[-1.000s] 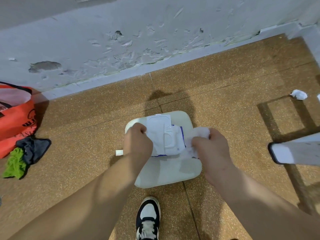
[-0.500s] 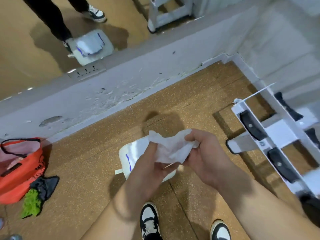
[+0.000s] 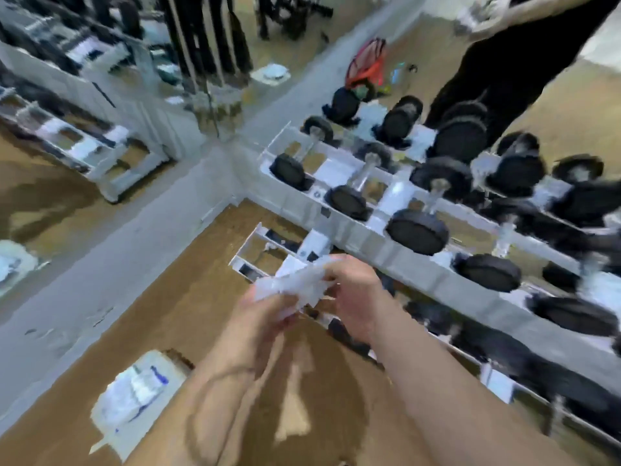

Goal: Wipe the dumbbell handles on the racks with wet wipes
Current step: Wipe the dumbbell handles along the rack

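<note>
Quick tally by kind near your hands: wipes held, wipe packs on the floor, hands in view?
Wipes: 1, held by left hand and right hand
Wipe packs: 1
Hands: 2
Total: 4
The dumbbells on the rack are too blurred to count.

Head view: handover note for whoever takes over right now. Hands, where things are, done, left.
Left hand: shut on the wet wipe, lower-left end.
Right hand: shut on the same wipe, upper-right end; the wipe is held between both grips in the air, short of the rack.
Wipe pack: on the floor at lower left, by the wall.
Dumbbell rack: ahead and to the right, black dumbbells on its tiers. The frame is blurred, so handle detail is unclear.
Done: one wipe is out of the pack and in hand.
Left: no handle is being touched yet; likely start with the nearest dumbbell handles.
</note>
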